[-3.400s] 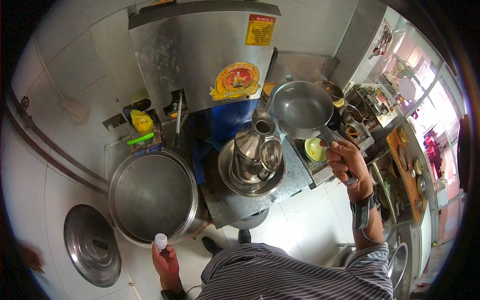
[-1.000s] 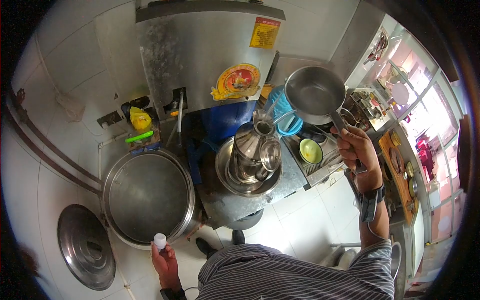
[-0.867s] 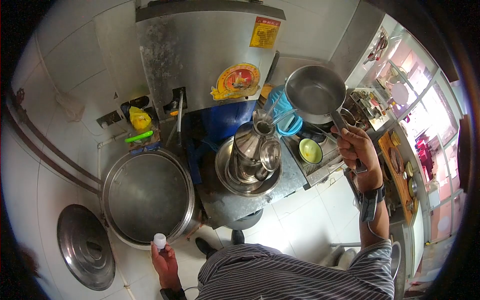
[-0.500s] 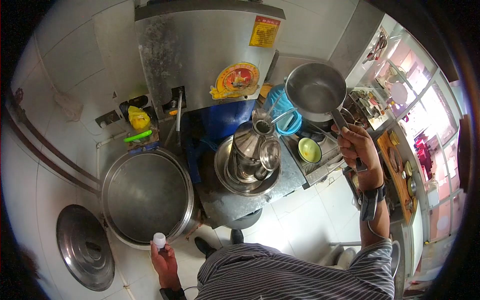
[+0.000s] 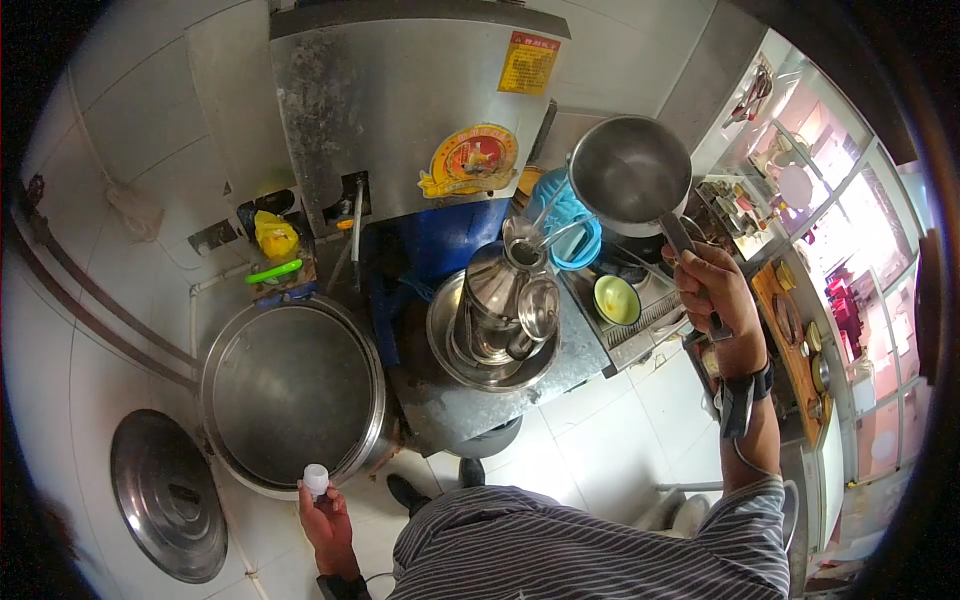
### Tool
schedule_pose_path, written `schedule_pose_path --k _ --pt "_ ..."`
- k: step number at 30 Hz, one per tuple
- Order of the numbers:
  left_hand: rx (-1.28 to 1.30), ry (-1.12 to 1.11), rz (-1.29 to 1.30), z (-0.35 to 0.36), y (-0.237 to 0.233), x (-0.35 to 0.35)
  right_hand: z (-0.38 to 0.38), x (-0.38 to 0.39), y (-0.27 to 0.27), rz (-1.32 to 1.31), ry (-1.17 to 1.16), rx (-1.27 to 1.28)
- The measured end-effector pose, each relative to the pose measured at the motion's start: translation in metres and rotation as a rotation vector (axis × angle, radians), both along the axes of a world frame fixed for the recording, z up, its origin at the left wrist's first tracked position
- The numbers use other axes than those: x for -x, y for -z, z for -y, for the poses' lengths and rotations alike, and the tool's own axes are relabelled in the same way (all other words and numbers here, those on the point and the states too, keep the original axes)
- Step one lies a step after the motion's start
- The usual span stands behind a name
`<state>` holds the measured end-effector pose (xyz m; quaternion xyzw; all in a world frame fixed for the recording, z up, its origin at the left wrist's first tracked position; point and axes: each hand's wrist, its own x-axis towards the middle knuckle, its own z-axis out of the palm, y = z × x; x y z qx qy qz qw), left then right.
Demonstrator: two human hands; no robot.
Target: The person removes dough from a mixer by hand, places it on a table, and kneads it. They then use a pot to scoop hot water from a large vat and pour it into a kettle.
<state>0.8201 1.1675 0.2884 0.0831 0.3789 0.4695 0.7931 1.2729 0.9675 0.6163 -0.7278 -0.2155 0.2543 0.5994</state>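
Observation:
My right hand (image 5: 708, 292) is wrapped round the dark handle of a metal saucepan (image 5: 632, 170), which is held up at the upper right with its inside visible. Low on the left, my left hand (image 5: 327, 525) grips a small white cup-like object (image 5: 316, 479) at the front rim of a large round metal vat (image 5: 293, 395). A shiny metal kettle (image 5: 490, 290), its lid tipped open, stands in a metal basin (image 5: 437, 340) between the two hands.
A round metal lid (image 5: 170, 495) leans at the lower left. A yellow-green bowl (image 5: 617, 300) and a blue plastic container (image 5: 575, 240) are right of the kettle. A green-handled tool (image 5: 274, 272) and yellow bag (image 5: 276, 235) lie behind the vat. Shelves (image 5: 795, 340) stand far right.
The view has shifted very slightly. The saucepan has moved up a little, and both hands keep their holds.

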Motion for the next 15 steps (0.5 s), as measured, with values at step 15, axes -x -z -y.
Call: schedule_pose_path --k 15 --pt "0.026 -0.005 -0.03 0.0019 -0.0095 -0.0042 -0.0041 0.0015 -0.0054 0.021 -0.021 0.033"
